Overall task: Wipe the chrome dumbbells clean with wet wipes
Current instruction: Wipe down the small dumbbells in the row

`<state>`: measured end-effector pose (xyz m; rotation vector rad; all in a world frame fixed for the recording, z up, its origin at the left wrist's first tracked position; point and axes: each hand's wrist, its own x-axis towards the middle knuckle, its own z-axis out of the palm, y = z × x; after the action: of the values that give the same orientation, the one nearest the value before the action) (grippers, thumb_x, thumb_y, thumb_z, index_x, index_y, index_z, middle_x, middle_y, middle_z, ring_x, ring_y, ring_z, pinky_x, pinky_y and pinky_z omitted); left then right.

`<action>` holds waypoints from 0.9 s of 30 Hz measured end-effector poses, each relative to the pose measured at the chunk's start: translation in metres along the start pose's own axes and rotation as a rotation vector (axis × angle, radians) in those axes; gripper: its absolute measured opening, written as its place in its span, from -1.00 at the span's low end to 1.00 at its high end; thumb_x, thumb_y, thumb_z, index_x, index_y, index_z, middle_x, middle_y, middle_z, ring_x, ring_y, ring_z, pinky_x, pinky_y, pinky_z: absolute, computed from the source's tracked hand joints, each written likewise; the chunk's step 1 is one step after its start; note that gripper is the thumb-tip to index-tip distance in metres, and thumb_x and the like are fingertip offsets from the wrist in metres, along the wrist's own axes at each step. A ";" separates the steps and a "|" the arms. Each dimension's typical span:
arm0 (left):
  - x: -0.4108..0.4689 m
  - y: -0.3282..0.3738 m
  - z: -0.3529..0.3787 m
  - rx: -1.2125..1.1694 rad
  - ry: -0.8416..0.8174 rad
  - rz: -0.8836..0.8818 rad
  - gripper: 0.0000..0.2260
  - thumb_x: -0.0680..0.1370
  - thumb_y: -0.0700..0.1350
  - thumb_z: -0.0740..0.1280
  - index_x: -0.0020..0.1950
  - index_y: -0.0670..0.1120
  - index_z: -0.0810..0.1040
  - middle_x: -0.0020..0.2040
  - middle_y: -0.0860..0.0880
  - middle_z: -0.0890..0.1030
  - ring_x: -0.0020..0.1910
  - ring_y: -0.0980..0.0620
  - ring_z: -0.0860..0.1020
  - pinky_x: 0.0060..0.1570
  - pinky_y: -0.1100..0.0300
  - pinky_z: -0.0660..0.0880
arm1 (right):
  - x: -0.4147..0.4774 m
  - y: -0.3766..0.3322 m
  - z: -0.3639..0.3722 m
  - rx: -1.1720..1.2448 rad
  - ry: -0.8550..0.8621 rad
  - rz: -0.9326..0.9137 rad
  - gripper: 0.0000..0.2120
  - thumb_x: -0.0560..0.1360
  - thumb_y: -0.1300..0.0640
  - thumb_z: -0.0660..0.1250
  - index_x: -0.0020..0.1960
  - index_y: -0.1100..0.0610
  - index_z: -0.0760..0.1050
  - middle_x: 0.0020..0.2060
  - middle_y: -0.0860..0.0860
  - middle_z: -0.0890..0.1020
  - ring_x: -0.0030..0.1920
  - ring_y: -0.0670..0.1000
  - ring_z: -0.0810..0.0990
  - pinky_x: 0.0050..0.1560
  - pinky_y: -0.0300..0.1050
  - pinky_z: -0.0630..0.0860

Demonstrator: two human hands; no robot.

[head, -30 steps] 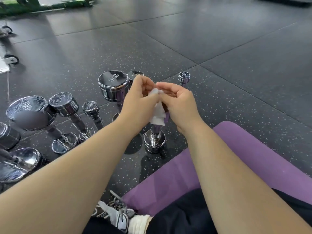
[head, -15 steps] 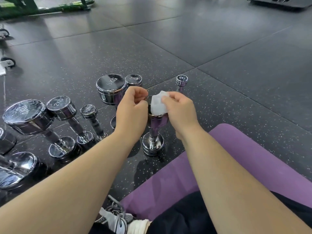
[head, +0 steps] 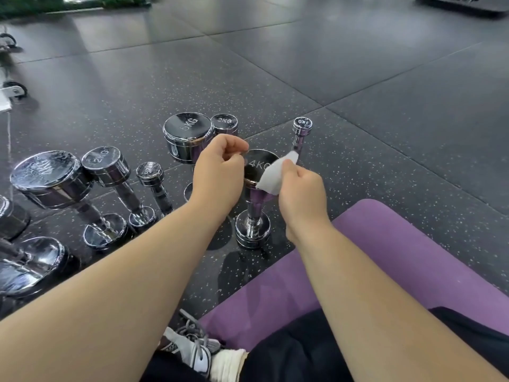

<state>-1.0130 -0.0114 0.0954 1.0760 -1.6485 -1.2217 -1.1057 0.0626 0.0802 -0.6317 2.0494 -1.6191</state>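
Wipe (head: 271,176) pinched in right fingers (head: 289,166) slid to right edge of dumbbell (head: 254,167); left fingers (head: 236,159) pinch its rim

4KG dumbbell (head: 254,172), chrome, stands upright on one head. White wet wipe (head: 274,176), crumpled, covers its top face at 3 o'clock. 5KG dumbbell (head: 188,136) upright at 11 o'clock, 1KG dumbbell (head: 302,128) at 1 o'clock.

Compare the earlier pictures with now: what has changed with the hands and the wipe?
The hands parted: the left hand let go of the wipe, and the right hand drew it rightward, uncovering the top of the 4KG dumbbell. The dumbbell stayed upright.
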 end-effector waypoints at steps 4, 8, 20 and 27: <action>-0.006 0.004 -0.006 0.007 -0.032 -0.018 -0.74 0.57 -0.28 0.24 -0.08 0.08 0.57 -0.19 0.10 0.61 -0.21 0.08 0.53 -0.23 0.25 0.45 | -0.026 0.012 -0.006 -0.056 0.004 0.073 -0.62 0.53 0.18 0.27 -0.46 0.10 0.41 -0.47 0.00 0.45 -0.36 0.09 0.37 -0.33 -0.08 0.31; -0.016 0.005 -0.011 -0.064 -0.047 -0.072 -0.72 0.57 -0.30 0.26 -0.10 0.10 0.55 -0.16 0.14 0.60 -0.21 0.11 0.52 -0.16 0.23 0.45 | -0.031 0.006 -0.009 0.184 0.009 0.288 -0.81 0.42 0.29 0.45 -0.24 0.03 0.56 -0.21 0.09 0.65 -0.12 0.12 0.63 -0.01 0.04 0.59; -0.055 0.006 -0.026 0.032 -0.287 -0.258 -0.69 0.46 -0.14 0.47 0.13 -0.02 0.45 -0.19 0.02 0.62 -0.34 0.07 0.55 -0.30 0.18 0.49 | -0.036 -0.014 -0.010 0.502 -0.180 0.426 -0.74 0.54 0.27 0.38 0.19 0.33 0.46 -0.15 0.18 0.65 -0.38 0.00 0.64 -0.38 -0.18 0.60; -0.037 0.000 -0.023 0.052 0.033 -0.212 -0.86 0.54 -0.21 0.33 -0.01 -0.06 0.67 -0.24 0.00 0.64 -0.40 0.12 0.49 -0.33 0.25 0.49 | -0.026 -0.011 -0.016 0.282 -0.126 0.330 -0.67 0.41 -0.05 0.49 -0.04 0.15 0.49 -0.33 0.01 0.53 -0.43 -0.07 0.39 -0.46 -0.21 0.35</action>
<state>-0.9798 0.0170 0.0961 1.3233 -1.5793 -1.2932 -1.0938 0.0884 0.0961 -0.2715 1.6882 -1.5852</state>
